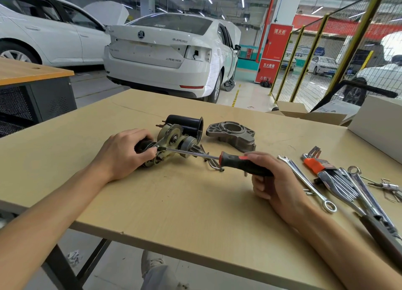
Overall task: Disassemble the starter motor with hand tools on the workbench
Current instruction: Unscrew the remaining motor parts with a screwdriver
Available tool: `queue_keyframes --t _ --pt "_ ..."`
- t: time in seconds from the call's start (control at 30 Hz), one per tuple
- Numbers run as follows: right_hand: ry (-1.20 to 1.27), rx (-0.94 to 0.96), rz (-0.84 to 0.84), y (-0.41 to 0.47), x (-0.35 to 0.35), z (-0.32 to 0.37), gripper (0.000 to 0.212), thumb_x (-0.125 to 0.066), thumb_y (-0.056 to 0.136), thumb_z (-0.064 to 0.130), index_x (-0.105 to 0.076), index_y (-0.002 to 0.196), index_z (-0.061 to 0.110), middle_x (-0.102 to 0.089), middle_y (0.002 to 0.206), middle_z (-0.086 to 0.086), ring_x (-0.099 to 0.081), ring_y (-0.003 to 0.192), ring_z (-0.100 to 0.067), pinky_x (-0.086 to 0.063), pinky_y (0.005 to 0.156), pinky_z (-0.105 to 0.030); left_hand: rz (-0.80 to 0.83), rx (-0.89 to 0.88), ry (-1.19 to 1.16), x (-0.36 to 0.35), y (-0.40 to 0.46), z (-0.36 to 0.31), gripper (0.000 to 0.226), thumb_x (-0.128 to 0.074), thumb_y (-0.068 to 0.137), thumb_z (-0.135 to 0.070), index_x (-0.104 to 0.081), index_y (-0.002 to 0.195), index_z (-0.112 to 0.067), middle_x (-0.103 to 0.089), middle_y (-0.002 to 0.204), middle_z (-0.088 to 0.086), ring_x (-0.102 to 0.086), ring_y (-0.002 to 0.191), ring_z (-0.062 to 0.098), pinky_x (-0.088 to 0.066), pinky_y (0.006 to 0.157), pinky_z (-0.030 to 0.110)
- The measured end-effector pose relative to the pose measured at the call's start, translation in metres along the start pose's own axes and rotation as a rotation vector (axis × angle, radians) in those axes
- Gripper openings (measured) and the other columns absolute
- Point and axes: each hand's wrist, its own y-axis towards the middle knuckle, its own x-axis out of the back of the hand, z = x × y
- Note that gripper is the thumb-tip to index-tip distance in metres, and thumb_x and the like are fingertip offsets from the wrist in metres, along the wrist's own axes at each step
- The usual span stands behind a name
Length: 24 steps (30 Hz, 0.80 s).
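The partly stripped starter motor (174, 139) lies on its side in the middle of the beige workbench (195, 202), its pinion gear pointing right. My left hand (124, 154) grips its dark left end. My right hand (276, 181) holds the black and red handle of a screwdriver (239, 162). The screwdriver's shaft runs left, and its tip sits against the motor right beside my left fingers. A black cylindrical housing (187, 123) lies just behind the motor. The grey cast nose housing (231, 134) rests apart to the right.
Long bolts (212, 164) lie under the screwdriver shaft. Wrenches (304, 181), a red-holdered hex key set (315, 162) and pliers (380, 226) crowd the right side of the bench. A white box (378, 124) stands at the far right. White cars are parked behind.
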Motion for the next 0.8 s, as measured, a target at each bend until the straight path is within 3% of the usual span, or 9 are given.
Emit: queue_keyframes --t 0.1,0.17,0.27,0.4,0.53,0.6,0.7,0.8 --pt "0.066 -0.002 0.005 0.0016 -0.0006 -0.0005 0.035 -0.074 0.067 0.031 -0.070 0.097 0.013 -0.056 0.073 -0.003 -0.040 0.049 -0.012 -0.025 0.039 -0.023 0.001 0.001 0.004 -0.0001 -0.0001 -0.0003 0.057 -0.036 0.070 -0.066 -0.062 0.092 -0.021 -0.062 0.085 -0.006 -0.054 0.081 0.020 -0.042 0.071 0.037" --pt "0.049 -0.008 0.030 0.0005 -0.0012 -0.0003 0.033 -0.072 0.075 0.047 -0.073 0.089 0.017 -0.050 0.068 -0.004 -0.038 0.046 -0.013 -0.025 0.039 -0.022 0.002 0.001 0.002 -0.0002 -0.0005 -0.0003 0.057 -0.036 0.069 -0.066 -0.062 0.091 -0.021 -0.062 0.085 -0.006 -0.054 0.081 0.020 -0.042 0.071 0.037" --pt "-0.021 -0.051 0.040 -0.0015 -0.0005 0.0002 0.046 -0.058 0.079 0.061 -0.072 0.084 0.017 -0.037 0.052 -0.002 -0.029 0.040 -0.014 -0.020 0.037 -0.018 0.004 0.003 -0.002 0.0005 -0.0003 -0.0002 0.056 -0.035 0.069 -0.066 -0.062 0.091 -0.022 -0.062 0.085 -0.006 -0.054 0.081 0.020 -0.042 0.071 0.037" --pt "-0.021 -0.042 0.038 -0.0016 0.0003 0.0005 0.038 -0.072 0.072 0.046 -0.064 0.087 0.012 -0.037 0.055 -0.003 -0.030 0.041 -0.014 -0.019 0.036 -0.020 0.003 0.002 0.000 0.0001 -0.0003 -0.0003 0.057 -0.035 0.070 -0.066 -0.062 0.092 -0.021 -0.062 0.085 -0.005 -0.053 0.081 0.020 -0.042 0.070 0.037" --pt "0.066 0.009 0.032 0.0003 0.0010 -0.0003 0.041 -0.072 0.069 0.024 -0.064 0.105 0.007 -0.056 0.072 -0.007 -0.038 0.049 -0.014 -0.025 0.039 -0.023 0.004 0.002 0.000 0.0002 0.0000 -0.0003 0.057 -0.036 0.069 -0.066 -0.062 0.092 -0.022 -0.062 0.085 -0.005 -0.054 0.080 0.020 -0.041 0.070 0.037" --pt "0.081 0.014 0.054 0.0005 0.0004 -0.0004 0.039 -0.069 0.075 0.031 -0.064 0.105 0.006 -0.055 0.071 -0.005 -0.039 0.049 -0.014 -0.026 0.039 -0.023 0.006 0.000 0.000 0.0004 -0.0003 0.0000 0.056 -0.036 0.069 -0.066 -0.062 0.092 -0.022 -0.062 0.085 -0.006 -0.054 0.080 0.020 -0.041 0.070 0.037" --pt "0.049 -0.036 0.047 -0.0006 -0.0002 -0.0002 0.052 -0.056 0.081 0.055 -0.066 0.095 0.006 -0.043 0.058 -0.005 -0.035 0.042 -0.016 -0.023 0.038 -0.021 0.005 0.001 0.001 0.0004 -0.0006 0.0001 0.056 -0.035 0.069 -0.066 -0.062 0.091 -0.022 -0.062 0.085 -0.006 -0.054 0.080 0.020 -0.041 0.070 0.037" --pt "0.003 -0.098 0.061 -0.0021 0.0011 -0.0004 0.054 -0.056 0.079 0.060 -0.059 0.082 0.007 -0.031 0.048 -0.001 -0.025 0.036 -0.015 -0.018 0.035 -0.019 0.006 -0.003 0.006 -0.0001 0.0000 -0.0001 0.055 -0.035 0.070 -0.066 -0.062 0.091 -0.023 -0.062 0.085 -0.006 -0.054 0.080 0.019 -0.040 0.069 0.036"
